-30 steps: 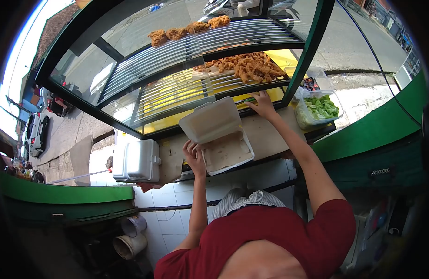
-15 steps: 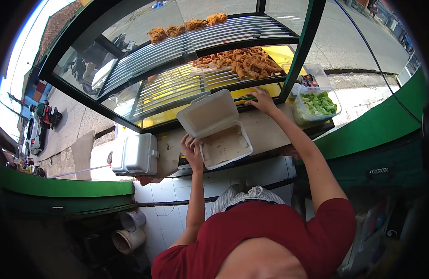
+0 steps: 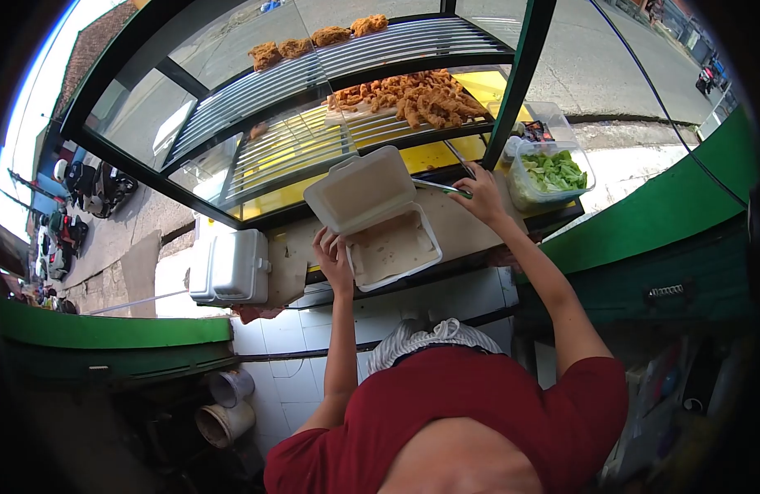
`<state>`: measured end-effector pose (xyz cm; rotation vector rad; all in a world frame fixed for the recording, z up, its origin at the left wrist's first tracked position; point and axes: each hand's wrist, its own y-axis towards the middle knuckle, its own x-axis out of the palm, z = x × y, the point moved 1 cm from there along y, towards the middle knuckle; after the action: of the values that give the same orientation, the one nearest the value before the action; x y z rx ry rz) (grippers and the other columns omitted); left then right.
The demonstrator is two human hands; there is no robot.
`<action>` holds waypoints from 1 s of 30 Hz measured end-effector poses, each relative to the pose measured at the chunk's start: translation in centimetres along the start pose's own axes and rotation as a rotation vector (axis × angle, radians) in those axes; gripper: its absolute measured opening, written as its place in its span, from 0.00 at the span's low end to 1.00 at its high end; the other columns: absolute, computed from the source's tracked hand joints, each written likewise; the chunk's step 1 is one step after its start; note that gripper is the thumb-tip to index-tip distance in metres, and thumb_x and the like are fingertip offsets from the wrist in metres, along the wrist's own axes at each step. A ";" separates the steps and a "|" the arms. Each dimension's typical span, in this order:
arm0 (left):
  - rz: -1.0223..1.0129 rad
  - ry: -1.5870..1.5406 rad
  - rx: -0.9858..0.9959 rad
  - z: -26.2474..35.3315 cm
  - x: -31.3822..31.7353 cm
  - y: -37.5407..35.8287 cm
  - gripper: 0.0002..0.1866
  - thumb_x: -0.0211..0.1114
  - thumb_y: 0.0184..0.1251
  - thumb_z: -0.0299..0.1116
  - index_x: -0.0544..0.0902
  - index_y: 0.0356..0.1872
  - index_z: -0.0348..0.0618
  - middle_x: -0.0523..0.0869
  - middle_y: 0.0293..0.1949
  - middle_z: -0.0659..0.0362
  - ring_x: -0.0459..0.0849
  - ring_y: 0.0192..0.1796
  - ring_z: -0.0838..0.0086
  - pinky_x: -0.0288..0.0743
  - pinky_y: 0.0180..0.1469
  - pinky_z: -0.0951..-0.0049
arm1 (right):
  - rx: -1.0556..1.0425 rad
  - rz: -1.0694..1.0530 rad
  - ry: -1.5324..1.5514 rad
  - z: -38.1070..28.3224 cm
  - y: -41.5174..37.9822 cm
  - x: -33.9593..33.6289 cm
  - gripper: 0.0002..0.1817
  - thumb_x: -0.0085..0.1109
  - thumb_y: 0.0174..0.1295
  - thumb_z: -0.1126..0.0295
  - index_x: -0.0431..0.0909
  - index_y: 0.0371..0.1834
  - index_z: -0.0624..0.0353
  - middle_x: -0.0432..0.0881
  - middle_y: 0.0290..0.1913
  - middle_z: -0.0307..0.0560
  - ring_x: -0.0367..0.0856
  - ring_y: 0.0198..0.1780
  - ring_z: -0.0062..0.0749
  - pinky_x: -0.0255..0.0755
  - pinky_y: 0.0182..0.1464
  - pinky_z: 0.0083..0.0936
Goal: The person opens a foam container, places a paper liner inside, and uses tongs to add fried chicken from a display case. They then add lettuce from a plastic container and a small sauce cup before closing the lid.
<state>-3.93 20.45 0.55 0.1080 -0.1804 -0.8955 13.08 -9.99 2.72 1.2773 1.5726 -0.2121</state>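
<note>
An open white foam takeaway box (image 3: 394,247) sits on the counter in front of me, its lid tilted back toward the display case and a sheet of brown paper lining its base. My left hand (image 3: 334,257) grips the box's left side near the hinge, fingers curled at the edge. In my right hand (image 3: 484,198) is a pair of metal tongs (image 3: 436,186) with green on the handle. Their two arms are spread apart and point left, toward the case, with nothing between them.
Fried chicken pieces (image 3: 433,99) lie on the lower rack of the glass display case (image 3: 347,154), with several more on top. A plastic tub of lettuce (image 3: 553,173) stands at the right. Stacked closed foam boxes (image 3: 236,265) are at the left. Green walls (image 3: 643,222) flank the stall.
The tongs have come up from the case's lower edge in my right hand, and their arms now show spread apart. My left hand stays at the box.
</note>
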 end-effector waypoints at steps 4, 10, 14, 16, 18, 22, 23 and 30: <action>0.002 0.017 0.007 -0.1 0.3 0.1 0.21 0.58 0.70 0.26 0.65 0.62 0.44 0.79 0.47 0.56 0.79 0.46 0.79 0.72 0.48 0.80 | 0.098 0.029 0.074 0.6 -4.8 -0.8 0.14 0.70 0.52 0.60 0.82 0.34 0.57 0.59 0.68 0.61 0.61 0.67 0.57 0.56 0.65 0.45; -0.012 0.020 0.018 -0.4 0.9 0.4 0.21 0.58 0.70 0.26 0.65 0.62 0.44 0.79 0.46 0.55 0.79 0.46 0.79 0.72 0.48 0.80 | 0.091 0.044 0.016 1.7 -6.7 -0.3 0.17 0.71 0.50 0.61 0.79 0.39 0.56 0.54 0.70 0.65 0.57 0.70 0.60 0.56 0.66 0.45; -0.016 0.014 0.009 -0.3 0.9 0.3 0.21 0.58 0.70 0.26 0.65 0.62 0.44 0.79 0.46 0.55 0.79 0.46 0.79 0.73 0.48 0.80 | 0.208 0.118 -0.037 1.5 -5.6 1.1 0.33 0.73 0.43 0.54 0.72 0.53 0.55 0.56 0.69 0.65 0.58 0.69 0.60 0.59 0.64 0.47; -0.016 0.012 0.004 -0.2 0.8 0.2 0.21 0.58 0.70 0.26 0.65 0.62 0.44 0.79 0.46 0.55 0.79 0.46 0.79 0.73 0.48 0.80 | 0.288 0.124 -0.033 1.2 -4.6 1.4 0.41 0.74 0.41 0.51 0.67 0.59 0.55 0.58 0.68 0.64 0.60 0.68 0.59 0.61 0.62 0.49; -0.011 -0.004 0.007 -0.2 0.7 0.1 0.21 0.58 0.70 0.26 0.65 0.62 0.44 0.79 0.47 0.55 0.79 0.46 0.78 0.73 0.49 0.80 | 0.326 0.091 -0.029 0.9 -3.6 1.1 0.47 0.73 0.40 0.47 0.63 0.63 0.56 0.62 0.66 0.63 0.63 0.66 0.58 0.63 0.61 0.49; -0.005 0.005 0.002 -0.5 0.3 0.0 0.21 0.58 0.70 0.25 0.65 0.62 0.44 0.79 0.47 0.55 0.80 0.47 0.78 0.73 0.49 0.79 | 0.294 0.025 0.024 0.2 -3.0 0.4 0.49 0.72 0.42 0.48 0.61 0.67 0.60 0.69 0.59 0.60 0.69 0.60 0.55 0.66 0.60 0.43; -0.004 -0.006 0.001 -0.6 0.3 -0.1 0.21 0.58 0.70 0.25 0.65 0.62 0.44 0.79 0.47 0.55 0.79 0.47 0.78 0.73 0.49 0.79 | 0.296 -0.022 0.005 0.3 -3.1 0.4 0.49 0.72 0.43 0.49 0.61 0.67 0.61 0.71 0.57 0.60 0.70 0.59 0.55 0.67 0.59 0.41; -0.002 -0.038 -0.020 -0.7 0.3 -0.1 0.22 0.59 0.70 0.26 0.65 0.62 0.44 0.79 0.46 0.55 0.78 0.47 0.78 0.72 0.50 0.79 | 0.224 -0.161 0.012 -0.9 -3.1 -4.8 0.32 0.68 0.49 0.62 0.73 0.58 0.64 0.75 0.45 0.57 0.75 0.50 0.50 0.70 0.53 0.36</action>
<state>-3.67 20.20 -0.07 0.0730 -0.2064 -0.9011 9.49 -13.56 5.49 1.3235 1.6996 -0.4951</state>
